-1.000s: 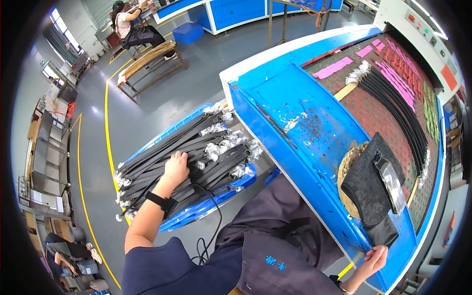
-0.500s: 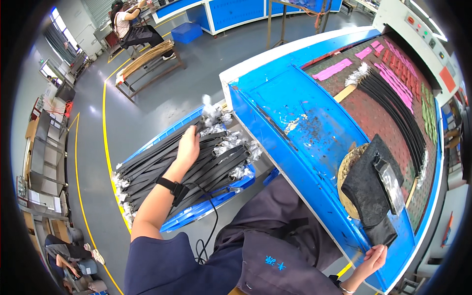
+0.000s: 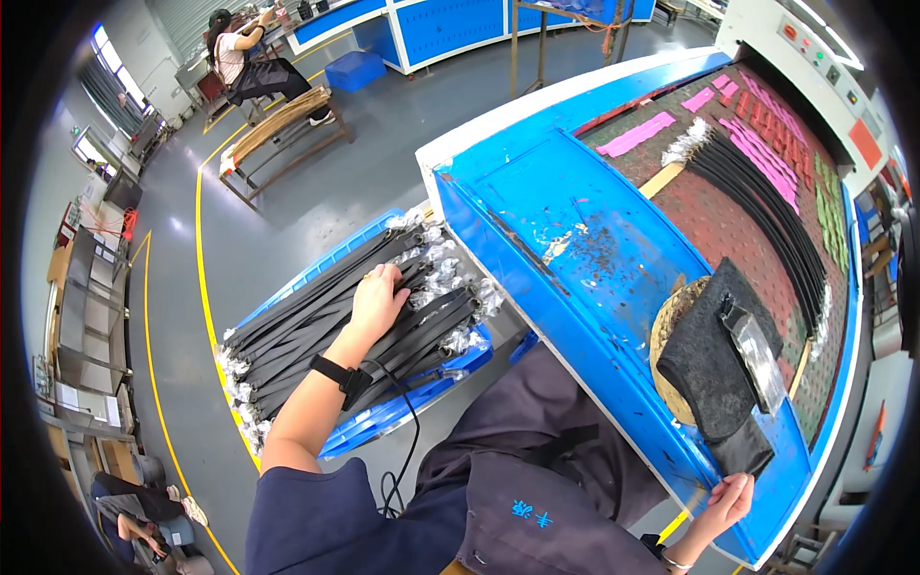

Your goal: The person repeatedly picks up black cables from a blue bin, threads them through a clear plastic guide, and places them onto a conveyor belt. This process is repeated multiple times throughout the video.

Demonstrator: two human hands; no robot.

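My left hand (image 3: 377, 299) lies over a pile of black straps (image 3: 316, 326), near the ends wrapped in clear plastic (image 3: 448, 264). Its thumb and fingers are apart, and the fingertips touch the straps. The pile fills a blue crate (image 3: 379, 428) standing low beside the machine. At the front edge of the blue machine table (image 3: 613, 345), my right hand (image 3: 730, 496) pinches the corner of a dark shiny sheet (image 3: 743, 450). Above that sheet lie a black cloth (image 3: 714, 369), a clear plastic packet (image 3: 752, 359) and a round tan pad (image 3: 669, 335) partly under the cloth.
On the machine's red-brown bed lie a row of black straps (image 3: 767, 216) and pink strips (image 3: 636, 134), with red and green pieces beyond. A control panel (image 3: 815, 57) stands behind. A cable (image 3: 414, 412) hangs from my left wrist. Another person (image 3: 254, 62) sits by a wooden bench (image 3: 278, 129).
My left hand has moved down and slightly right over the pile. The plastic-wrapped strap ends that stood up near it now lie lower. My right hand stays at the sheet's corner.
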